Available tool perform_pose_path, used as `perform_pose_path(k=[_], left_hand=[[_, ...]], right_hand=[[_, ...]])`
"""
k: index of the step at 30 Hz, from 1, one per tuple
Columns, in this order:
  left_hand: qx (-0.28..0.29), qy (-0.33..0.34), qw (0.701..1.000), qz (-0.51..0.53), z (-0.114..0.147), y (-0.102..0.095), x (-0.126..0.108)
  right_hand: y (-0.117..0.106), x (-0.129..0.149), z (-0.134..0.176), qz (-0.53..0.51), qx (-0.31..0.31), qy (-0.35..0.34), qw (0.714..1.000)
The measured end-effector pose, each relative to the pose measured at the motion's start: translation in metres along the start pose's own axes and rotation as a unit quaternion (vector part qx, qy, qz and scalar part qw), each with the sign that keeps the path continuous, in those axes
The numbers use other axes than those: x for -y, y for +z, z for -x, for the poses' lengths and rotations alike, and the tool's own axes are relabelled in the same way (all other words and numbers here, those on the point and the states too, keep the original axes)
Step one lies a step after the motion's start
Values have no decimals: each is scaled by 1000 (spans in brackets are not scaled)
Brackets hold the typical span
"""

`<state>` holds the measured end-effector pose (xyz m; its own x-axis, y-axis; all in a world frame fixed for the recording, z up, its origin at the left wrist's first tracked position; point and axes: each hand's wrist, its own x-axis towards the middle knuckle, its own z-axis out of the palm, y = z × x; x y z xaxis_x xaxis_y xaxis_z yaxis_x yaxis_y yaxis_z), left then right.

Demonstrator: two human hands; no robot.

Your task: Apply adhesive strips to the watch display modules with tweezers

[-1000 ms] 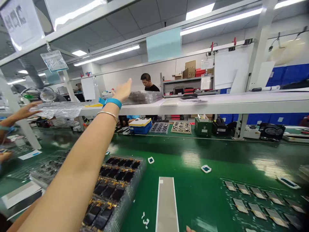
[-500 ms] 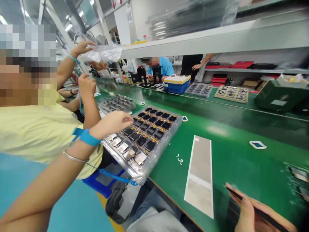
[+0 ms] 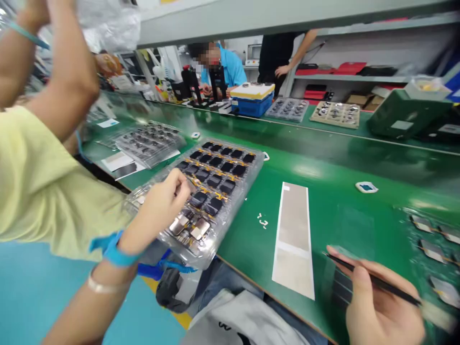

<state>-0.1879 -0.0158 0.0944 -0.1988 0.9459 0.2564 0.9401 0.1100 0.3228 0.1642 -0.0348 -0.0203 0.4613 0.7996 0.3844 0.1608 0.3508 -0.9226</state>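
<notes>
Where left hand [image 3: 163, 203] is curling: over clear plastic tray [image 3: 227, 219] of square black parts [image 3: 213, 206]; whether gripping, cannot tell
Right hand [image 3: 388, 302]: is grasping slim black pointed tool [image 3: 381, 284]
Tray: is overhanging green tabletop [image 3: 247, 239] edge

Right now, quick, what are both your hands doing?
Left hand: fingers curled over the clear tray; can't tell if it's holding anything.
Right hand: closed around a thin black tool.

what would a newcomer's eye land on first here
Most likely the clear tray of dark square parts, jutting past the near edge of the green table, with the left hand over it. Next comes the right hand at lower right, holding a thin black tool. Between the hands, a long pale strip lies on the table.
</notes>
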Motion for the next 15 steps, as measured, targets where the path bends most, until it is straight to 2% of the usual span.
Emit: perform_pose_path(k=[1,3,5,7,9,11,15], left_hand=[[18,18,992,123,19,3,-20],[95,83,937,325,54,16,-59],[178,100,884,422,77,37,-90],[221,72,846,479,83,65,-110],[227,47,825,515,76,93,-119],[230,39,810,538,66,115,-120],[237,21,800,550,53,133,-111]], right_hand=[[2,5,-4,-15,22,-6,1000],[9,18,-14,-23,104,-44,993],[17,34,-23,21,193,-101,976],[27,46,-30,79,263,-152,950],[36,51,-33,108,303,-190,928],[43,48,-33,143,314,-231,910],[49,36,-30,212,299,-288,884]])
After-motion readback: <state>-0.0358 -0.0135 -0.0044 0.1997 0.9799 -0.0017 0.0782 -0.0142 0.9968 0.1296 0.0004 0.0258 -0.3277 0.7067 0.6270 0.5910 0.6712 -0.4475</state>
